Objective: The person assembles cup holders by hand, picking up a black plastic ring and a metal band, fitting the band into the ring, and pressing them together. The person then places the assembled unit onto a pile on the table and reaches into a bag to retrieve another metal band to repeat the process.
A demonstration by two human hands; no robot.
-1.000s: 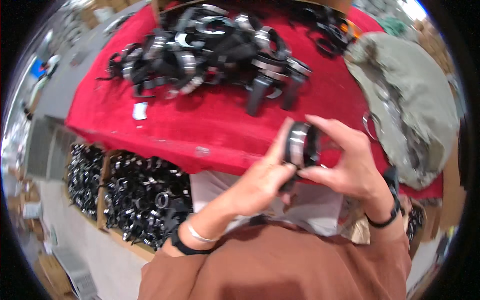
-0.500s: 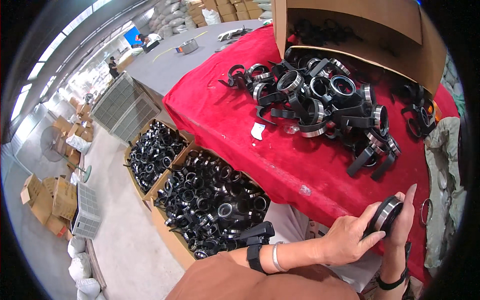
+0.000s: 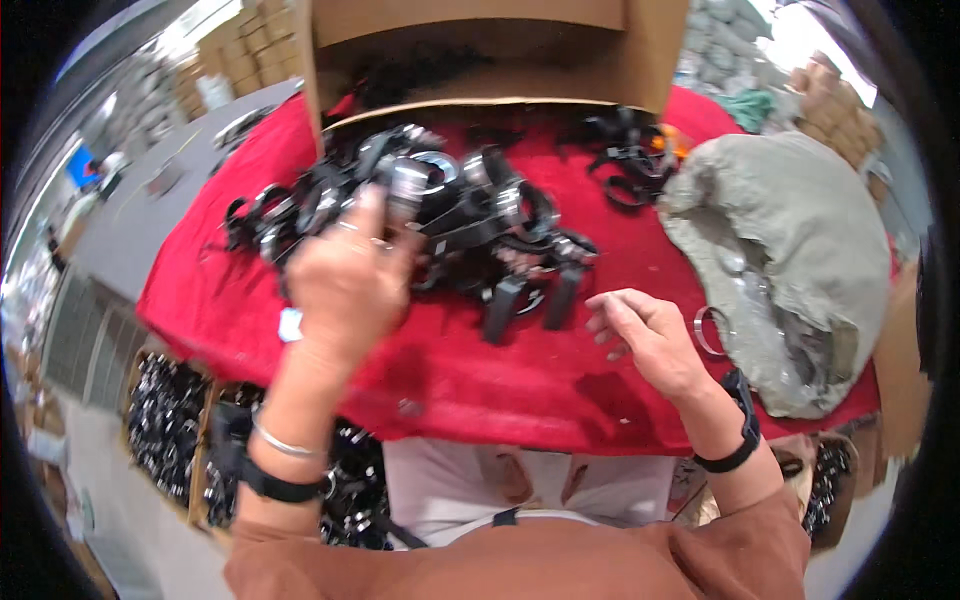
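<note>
My left hand (image 3: 345, 275), blurred by motion, reaches over the heap of black parts with silver metal rings (image 3: 465, 225) on the red cloth. Its fingers and thumb close on a silver-ringed black part (image 3: 405, 187), which is also smeared. Lower right of the heap, my right hand (image 3: 645, 335) hovers above the cloth, holding nothing, its fingers loosely bent and apart. A thin loose metal ring (image 3: 711, 331) lies to the right of that hand, against a grey-green sack.
An open cardboard box (image 3: 490, 75) lies at the table's far side with dark parts inside. The grey-green sack (image 3: 800, 230) with clear plastic takes up the right. More black parts (image 3: 625, 160) lie near the box. Filled cartons (image 3: 165, 425) stand at lower left.
My view has turned right. My hands, earlier together on one black part with a silver ring, are now apart. The left has moved to the heap; the right has let go.
</note>
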